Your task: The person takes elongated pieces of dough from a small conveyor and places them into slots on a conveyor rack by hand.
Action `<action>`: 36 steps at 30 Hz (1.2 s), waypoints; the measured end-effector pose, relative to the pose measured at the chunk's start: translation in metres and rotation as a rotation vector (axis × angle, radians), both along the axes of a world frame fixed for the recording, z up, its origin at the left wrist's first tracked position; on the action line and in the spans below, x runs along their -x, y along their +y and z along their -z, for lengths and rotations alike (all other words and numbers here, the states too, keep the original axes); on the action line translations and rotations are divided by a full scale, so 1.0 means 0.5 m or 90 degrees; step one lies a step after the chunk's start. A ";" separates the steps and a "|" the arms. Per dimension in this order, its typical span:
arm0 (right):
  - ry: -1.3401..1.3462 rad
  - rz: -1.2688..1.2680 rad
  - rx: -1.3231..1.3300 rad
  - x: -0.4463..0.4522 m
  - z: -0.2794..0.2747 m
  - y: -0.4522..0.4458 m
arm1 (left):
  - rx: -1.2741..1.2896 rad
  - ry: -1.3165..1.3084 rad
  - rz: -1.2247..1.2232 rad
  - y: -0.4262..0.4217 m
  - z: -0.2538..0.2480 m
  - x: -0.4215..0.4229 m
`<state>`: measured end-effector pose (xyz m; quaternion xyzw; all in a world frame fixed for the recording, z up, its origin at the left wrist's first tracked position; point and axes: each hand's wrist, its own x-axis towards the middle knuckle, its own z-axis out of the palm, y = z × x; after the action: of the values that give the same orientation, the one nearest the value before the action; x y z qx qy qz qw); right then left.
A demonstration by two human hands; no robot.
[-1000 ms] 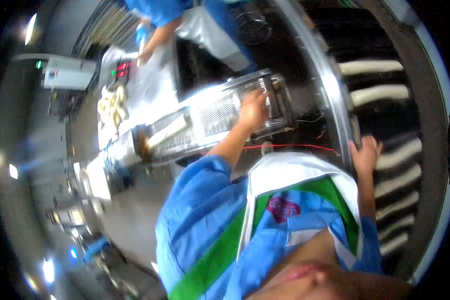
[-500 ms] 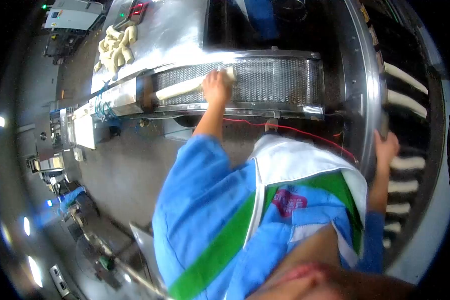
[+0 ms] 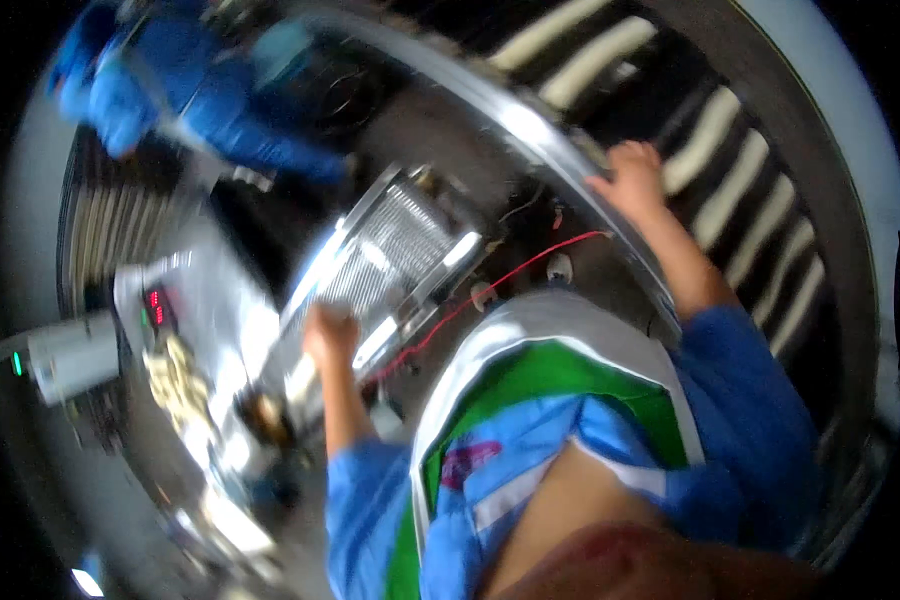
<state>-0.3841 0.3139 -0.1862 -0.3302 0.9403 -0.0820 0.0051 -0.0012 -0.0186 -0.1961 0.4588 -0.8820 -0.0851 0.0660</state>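
My left hand (image 3: pixel 330 332) is blurred, with its fingers curled, low over a mesh conveyor (image 3: pixel 395 235). A pale dough strip (image 3: pixel 300 380) lies beside the wrist on this conveyor; what the fingers hold is hidden. My right hand (image 3: pixel 635 180) grips the long curved metal rim (image 3: pixel 530 130), with its thumb towards the inner side and its fingers curled over the outer side. Just beyond these fingers, pale strips (image 3: pixel 705 130) lie spaced apart on a dark surface.
A metal table (image 3: pixel 205 270) at the left bears a pile of pale pieces (image 3: pixel 175 385) and a red-lit display (image 3: pixel 156 305). A person in blue (image 3: pixel 200 90) is at the upper left. A red cable (image 3: pixel 490 290) runs between conveyor and rim. Machinery stands lower left.
The view has turned, and a person in blue shows more fully. My left hand has gone from the strip's far end towards its near end; my right hand stays at the rim, reaching farther forward.
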 end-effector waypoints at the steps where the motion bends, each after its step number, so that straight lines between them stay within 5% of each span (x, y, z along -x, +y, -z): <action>1: 0.012 -0.002 0.020 -0.003 0.007 0.009 | 0.035 -0.037 -0.055 0.014 -0.067 0.007; 3: 0.017 -0.014 0.053 0.002 0.030 0.007 | -0.165 0.301 -0.020 -0.052 -0.099 -0.033; 4: 0.007 -0.017 0.062 0.008 0.033 0.000 | -0.198 0.394 -0.027 -0.011 -0.217 0.030; 8: -0.027 -0.022 0.088 -0.022 0.019 0.073 | 0.034 0.509 0.240 0.036 -0.395 0.141; 12: -0.113 -0.006 0.000 -0.013 0.025 0.070 | -0.034 0.828 0.008 0.240 -0.511 0.384; 14: -0.029 -0.002 -0.053 -0.017 0.038 0.061 | -0.208 0.928 0.344 0.222 -0.475 0.442; 16: -0.081 -0.012 -0.038 -0.004 0.035 0.053 | -0.202 0.867 0.317 0.277 -0.438 0.542; 18: -0.074 -0.033 -0.015 0.003 0.036 0.053 | -0.278 0.766 0.450 0.321 -0.352 0.616; 22: -0.031 -0.071 0.072 0.015 0.064 0.047 | -0.099 0.217 0.704 0.367 -0.153 0.707; 24: -0.042 -0.073 0.072 0.024 0.043 0.051 | -0.052 0.048 0.681 0.375 -0.095 0.697; 36: -0.043 -0.092 0.171 0.021 0.023 0.112 | -0.048 0.149 0.657 0.281 -0.059 0.684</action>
<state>-0.3948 0.3701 -0.1979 -0.3914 0.8941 -0.2177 -0.0015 -0.3433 0.1219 -0.1663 -0.0458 -0.9761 -0.1891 0.0970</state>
